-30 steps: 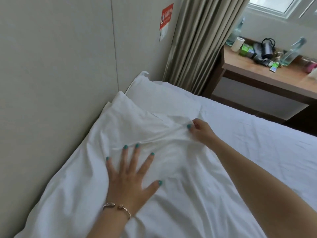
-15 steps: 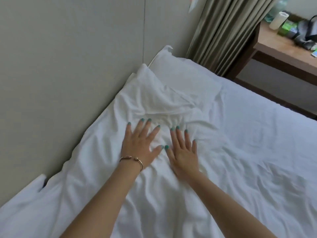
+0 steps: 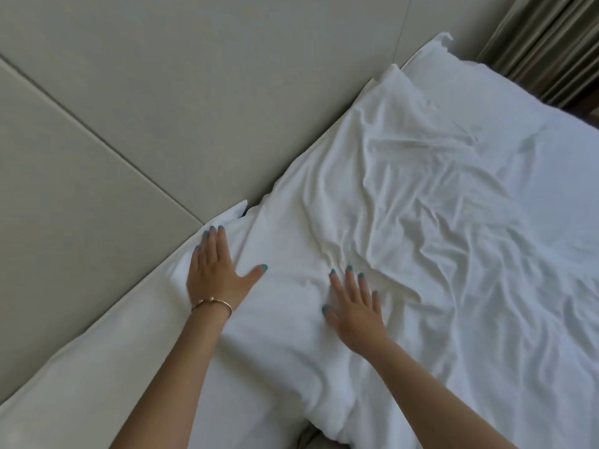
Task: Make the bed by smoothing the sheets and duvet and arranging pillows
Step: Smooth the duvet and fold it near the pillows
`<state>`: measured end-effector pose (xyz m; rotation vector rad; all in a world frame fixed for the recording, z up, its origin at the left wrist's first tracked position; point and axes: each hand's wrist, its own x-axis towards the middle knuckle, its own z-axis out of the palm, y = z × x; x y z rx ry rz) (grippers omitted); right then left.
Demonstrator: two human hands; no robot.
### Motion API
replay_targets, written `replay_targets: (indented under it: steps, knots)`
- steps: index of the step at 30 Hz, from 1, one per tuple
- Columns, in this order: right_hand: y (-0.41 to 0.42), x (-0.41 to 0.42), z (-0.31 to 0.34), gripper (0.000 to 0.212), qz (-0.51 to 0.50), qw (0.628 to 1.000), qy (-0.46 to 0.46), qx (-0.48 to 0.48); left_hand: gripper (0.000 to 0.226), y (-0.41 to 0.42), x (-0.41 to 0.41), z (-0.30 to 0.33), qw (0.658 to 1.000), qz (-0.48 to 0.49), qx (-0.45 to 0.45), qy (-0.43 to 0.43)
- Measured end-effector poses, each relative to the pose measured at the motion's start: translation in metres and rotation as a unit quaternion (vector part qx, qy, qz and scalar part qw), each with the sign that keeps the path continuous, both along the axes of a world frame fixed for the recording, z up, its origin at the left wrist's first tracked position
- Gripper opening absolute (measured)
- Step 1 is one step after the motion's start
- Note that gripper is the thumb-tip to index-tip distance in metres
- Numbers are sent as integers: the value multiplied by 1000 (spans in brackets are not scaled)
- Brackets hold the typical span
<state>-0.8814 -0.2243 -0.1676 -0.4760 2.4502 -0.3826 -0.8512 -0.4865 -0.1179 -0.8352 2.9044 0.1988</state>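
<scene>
Two flat, spread hands, left hand (image 3: 214,273) by the wall (image 3: 136,102) and right hand (image 3: 355,304) mid-bed, press the white duvet (image 3: 437,228), which looks soft, light and crease-prone; best smoothed with palms or pinched at its edge.

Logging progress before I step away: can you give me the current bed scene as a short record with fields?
left hand: flat, fingers straight, pressing the duvet's edge beside the wall
right hand: flat, fingers spread on the duvet
duvet: white, creased ahead of the right hand
pillow: white, at the head end by the wall
wall: panelled, along the bed's left side
curtain: top right corner
bracelet: on left wrist
</scene>
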Motion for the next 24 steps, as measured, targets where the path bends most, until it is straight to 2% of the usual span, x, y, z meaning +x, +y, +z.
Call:
replay_targets:
  steps: [1,3,6,7,9,12,16,20,24]
  knots:
    - [-3,11,2,70,-1,999,-27,-18,114,-6,7,7,1000,21,-10,6]
    - [-6,31,11,78,-7,997,-60,-43,121,-23,15,23,996,81,1,-35]
    - [-10,63,24,97,0,994,-86,-66,131,-41,28,42,963,211,152,-63]
    - [-9,74,26,103,4,993,-90,-72,124,-37,35,44,954,237,175,-50]
    - [-6,96,27,109,-4,994,-88,-69,95,-13,50,42,950,253,179,35]
    - [-1,115,26,112,-37,996,-53,-55,72,29,59,29,929,193,273,161]
    - [-17,118,30,119,-26,997,16,-67,57,25,61,23,896,96,366,231]
    - [-42,110,42,112,35,995,65,-69,62,9,72,54,890,0,372,264]
    - [-39,91,76,88,105,975,81,-177,77,-30,81,89,870,-54,341,352]
